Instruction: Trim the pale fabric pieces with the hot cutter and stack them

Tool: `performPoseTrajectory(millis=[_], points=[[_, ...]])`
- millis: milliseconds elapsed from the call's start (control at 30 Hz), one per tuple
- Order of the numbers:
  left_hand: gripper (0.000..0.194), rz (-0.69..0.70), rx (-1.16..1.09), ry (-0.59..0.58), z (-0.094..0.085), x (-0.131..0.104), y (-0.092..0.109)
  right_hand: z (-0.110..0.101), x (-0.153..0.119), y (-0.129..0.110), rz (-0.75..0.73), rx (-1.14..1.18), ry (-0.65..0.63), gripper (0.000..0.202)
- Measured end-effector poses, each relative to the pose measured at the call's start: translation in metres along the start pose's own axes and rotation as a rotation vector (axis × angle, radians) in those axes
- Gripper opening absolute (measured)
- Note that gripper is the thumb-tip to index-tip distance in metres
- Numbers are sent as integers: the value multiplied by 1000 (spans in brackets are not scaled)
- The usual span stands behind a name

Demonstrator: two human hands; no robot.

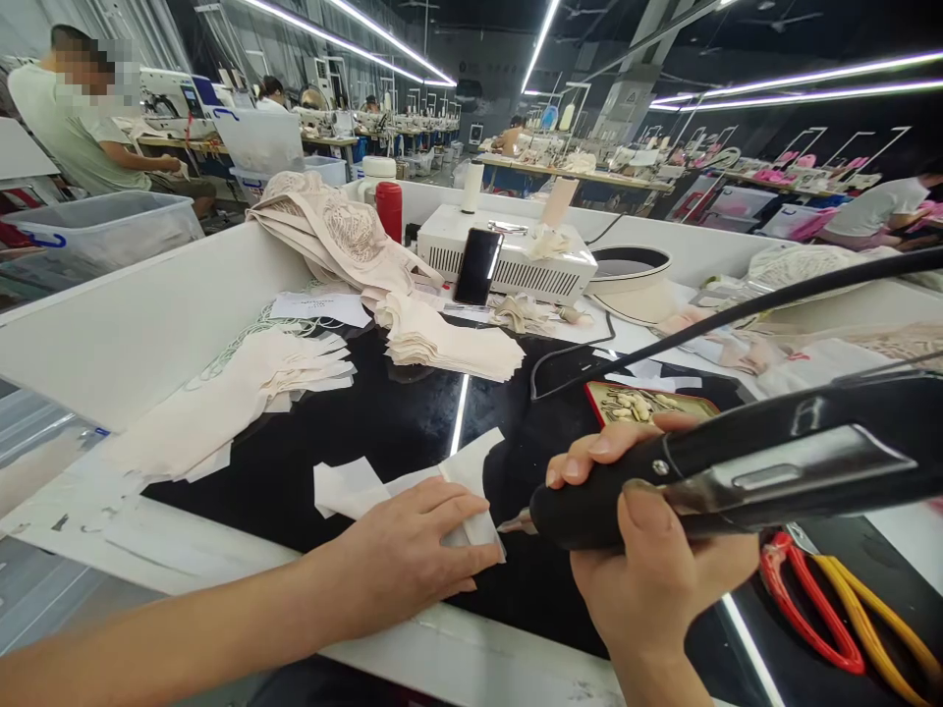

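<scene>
My left hand [405,555] holds a pale fabric piece [475,466] down against the black glossy tabletop [413,412], thumb and forefinger close together at its right edge. A white flap of material [350,486] sticks out to the left, beyond the knuckles. Wrapped in my right hand [655,589] is a thick black corded handheld tool [589,506] with a metal lever along its side. Its pointed metal tip [519,524] is at the fabric's right edge, close to my left fingertips; whether it touches I cannot tell.
Stacked pale fabric pieces lie left [221,403] and behind [449,339], near lace bra parts [339,221]. A phone [478,265] leans on a white vented box [508,245]. A small tray [648,403] and red-and-yellow-handled scissors [810,609] lie right. The black cable [737,309] crosses above the table.
</scene>
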State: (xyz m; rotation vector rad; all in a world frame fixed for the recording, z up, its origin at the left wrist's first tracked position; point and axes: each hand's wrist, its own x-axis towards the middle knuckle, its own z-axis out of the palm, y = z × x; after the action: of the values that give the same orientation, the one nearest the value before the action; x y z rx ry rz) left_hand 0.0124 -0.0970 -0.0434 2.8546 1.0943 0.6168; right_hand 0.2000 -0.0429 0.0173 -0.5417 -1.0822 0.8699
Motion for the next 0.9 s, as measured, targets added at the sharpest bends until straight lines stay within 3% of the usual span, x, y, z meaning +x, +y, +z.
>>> performPoseTrajectory(millis=[467, 900], points=[[33, -31, -41, 4, 3, -3, -1, 3, -1, 2, 25, -24, -5, 33], [33, -55, -61, 0, 2, -5, -3, 12, 9, 9, -1, 12, 75, 38]])
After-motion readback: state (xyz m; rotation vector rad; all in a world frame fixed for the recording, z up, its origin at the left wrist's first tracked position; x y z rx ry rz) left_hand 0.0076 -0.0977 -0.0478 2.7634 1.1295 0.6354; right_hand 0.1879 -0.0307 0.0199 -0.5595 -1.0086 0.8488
